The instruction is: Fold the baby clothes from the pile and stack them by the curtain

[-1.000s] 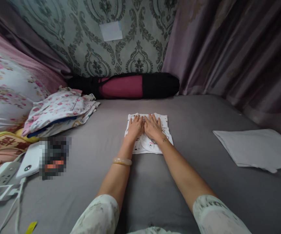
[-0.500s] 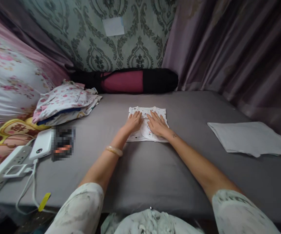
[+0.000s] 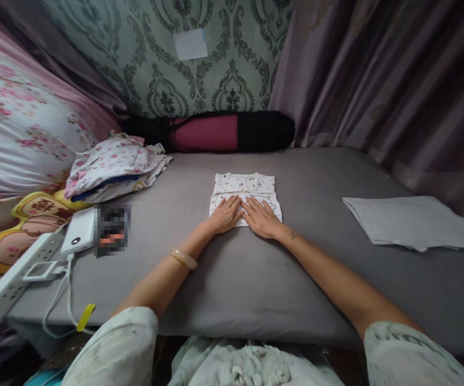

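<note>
A small white folded garment (image 3: 237,183) with dark specks and a line-drawn animal print lies flat on the grey sheet, straight ahead of me. My left hand (image 3: 226,215) rests palm down on its near left part, fingers stretched out. Beside it, my right hand (image 3: 260,217) presses flat on the near right part, fingers extended and slightly spread. The fingertips of both hands almost meet at the middle. Part of the print and the near edge are hidden under the hands.
At right lies a folded light grey cloth (image 3: 412,221). A clothes pile (image 3: 119,169) sits at left, near a white power bank (image 3: 79,231), a power strip (image 3: 14,281) and a plush pillow (image 3: 26,230). A black and maroon bag (image 3: 207,133) lies along the wall.
Both hands have slid toward me over the garment, from its upper part to its near part, uncovering the speckled top section. The view has shifted slightly.
</note>
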The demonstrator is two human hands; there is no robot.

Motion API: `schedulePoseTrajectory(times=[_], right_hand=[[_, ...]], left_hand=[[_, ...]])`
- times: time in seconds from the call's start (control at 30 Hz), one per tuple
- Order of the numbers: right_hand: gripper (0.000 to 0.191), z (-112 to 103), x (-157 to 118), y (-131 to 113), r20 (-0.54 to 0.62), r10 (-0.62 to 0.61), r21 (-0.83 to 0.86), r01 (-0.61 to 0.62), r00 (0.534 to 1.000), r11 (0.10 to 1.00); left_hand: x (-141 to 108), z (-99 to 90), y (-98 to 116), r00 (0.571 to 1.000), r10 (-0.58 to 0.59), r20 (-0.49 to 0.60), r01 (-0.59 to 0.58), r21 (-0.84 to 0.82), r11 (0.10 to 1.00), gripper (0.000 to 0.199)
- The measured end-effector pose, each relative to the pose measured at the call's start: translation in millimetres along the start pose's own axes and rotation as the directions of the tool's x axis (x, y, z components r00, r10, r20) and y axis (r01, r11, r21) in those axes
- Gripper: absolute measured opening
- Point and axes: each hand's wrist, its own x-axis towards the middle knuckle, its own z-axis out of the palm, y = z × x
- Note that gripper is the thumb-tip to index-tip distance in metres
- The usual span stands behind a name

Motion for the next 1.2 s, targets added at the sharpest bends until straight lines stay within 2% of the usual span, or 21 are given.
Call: schedulePoseTrajectory(times=[0.1,0.23,0.33,0.43,0.53,0.67,0.73,0.83,0.93,1.03,1.2], right_hand=[[0.056,-9.5,-15.2,4.8,0.025,-0.04,0.032,0.039,0.999,0.999],[0.045,-19.6,-49.0,22.8,-0.065,-0.12,-0.014,0.119,0.991,0.993],[0.035,-23.0,-69.7,43.9,-0.161,-0.159,-0.041,0.154,0.974,0.987],[0.029,-24.7,-79.1,60.5,-0.192,-0.215,-0.034,0.213,0.957,0.977],[0.026,-27.5,-80.4,64.5,-0.17,-0.259,-0.093,0.246,0.951,0.965],[0.028,-31.1,-78.8,58.6,-0.104,-0.285,-0.198,0.261,0.953,0.945],[0.034,-30.0,-78.4,57.7,-0.113,-0.287,-0.183,0.264,0.951,0.947],[0.039,-24.3,-77.6,60.9,-0.193,-0.273,-0.074,0.264,0.942,0.962],[0.043,-18.9,-75.9,63.8,-0.272,-0.251,0.07,0.279,0.929,0.958],[0.045,-18.6,-71.6,63.5,-0.309,-0.201,0.159,0.259,0.93,0.953],[0.032,-22.5,-54.2,66.4,-0.38,-0.058,0.226,0.154,0.923,0.962]], left_hand=[[-16.2,-7.3,-7.1,1.0,0.005,-0.019,-0.006,-0.03,1.0,0.063],[-50.5,-15.7,-29.0,0.994,0.048,-0.103,-0.052,-0.039,0.998,0.067],[-72.6,-19.5,-47.9,0.98,0.102,-0.172,-0.11,-0.039,0.993,0.055],[-82.9,-22.5,-59.0,0.969,0.17,-0.177,-0.178,-0.031,0.984,0.037],[-83.6,-26.9,-58.6,0.96,0.243,-0.139,-0.246,-0.007,0.969,0.031],[-80.0,-33.1,-48.5,0.961,0.264,-0.088,-0.26,0.055,0.964,0.028],[-78.7,-34.8,-44.4,0.965,0.252,-0.077,-0.248,0.065,0.967,0.026],[-77.7,-34.5,-42.6,0.974,0.211,-0.087,-0.208,0.049,0.977,0.024],[-75.8,-30.8,-45.0,0.982,0.134,-0.131,-0.136,-0.007,0.991,0.021],[-71.5,-25.3,-48.6,0.975,0.044,-0.219,-0.071,-0.115,0.991,0.018],[-60.3,-22.2,-51.5,0.943,-0.007,-0.331,-0.093,-0.285,0.954,0.015]])
